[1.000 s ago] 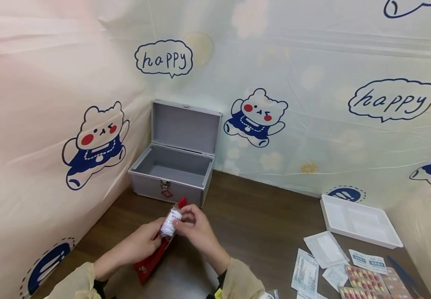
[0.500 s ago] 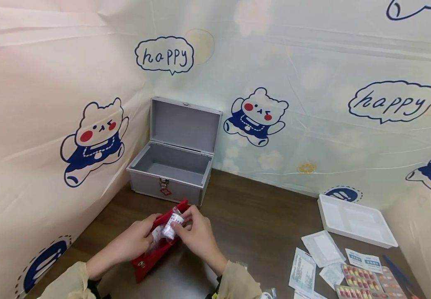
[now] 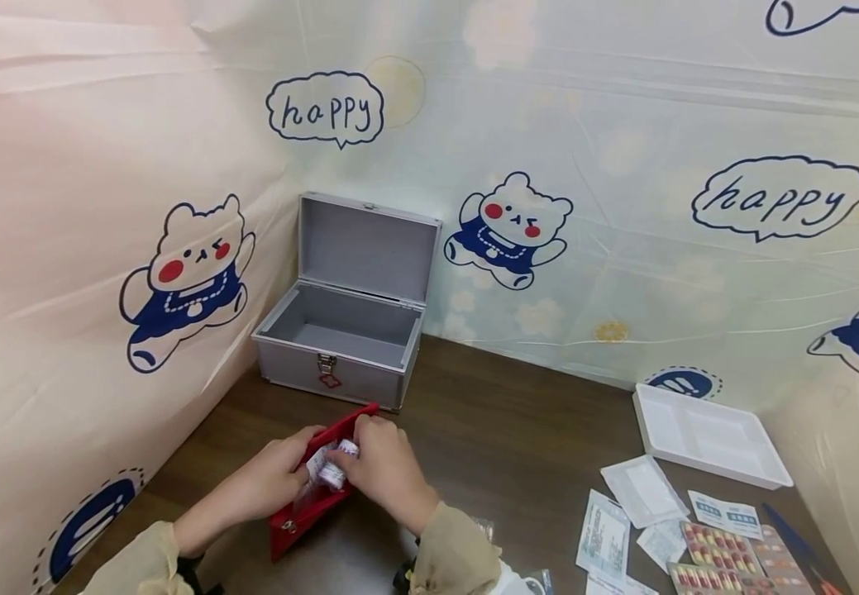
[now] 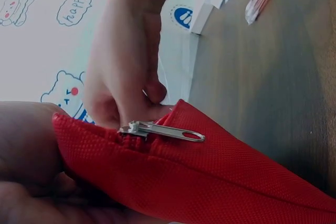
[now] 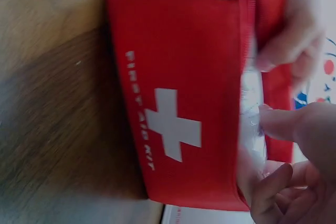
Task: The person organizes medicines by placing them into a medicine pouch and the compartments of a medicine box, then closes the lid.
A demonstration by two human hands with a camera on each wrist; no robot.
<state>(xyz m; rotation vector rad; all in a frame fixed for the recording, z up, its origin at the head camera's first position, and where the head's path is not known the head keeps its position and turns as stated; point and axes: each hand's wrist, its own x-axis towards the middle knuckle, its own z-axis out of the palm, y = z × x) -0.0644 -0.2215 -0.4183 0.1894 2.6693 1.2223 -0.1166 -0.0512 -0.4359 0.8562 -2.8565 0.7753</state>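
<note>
My left hand (image 3: 261, 479) grips a red pouch (image 3: 291, 533) by one side of its unzipped mouth. In the right wrist view, the pouch (image 5: 181, 40) shows a white cross and the words FIRST AID KIT, with a metal zip pull at one end. My right hand (image 3: 392, 463) pinches a white wrapped roll (image 3: 334, 473), like a bandage roll in clear printed film, at the mouth. Its fingertips reach into the opening, between the two red sides. Clear film and a paler printed packet show inside the pouch. From the left wrist, the pouch's side hides the roll.
Behind the hands stands a grey metal case (image 3: 332, 372) with its lid raised. To the right are a white compartment tray (image 3: 712, 438), flat packets (image 3: 641, 492) and capsule blister packs (image 3: 722, 549). Patterned cloth (image 3: 593, 207) walls the table's back and left.
The roll has gone from above the pouch down into its mouth, my right hand lowering with it. The pouch's mouth has been spread wider; my left hand has shifted along its edge.
</note>
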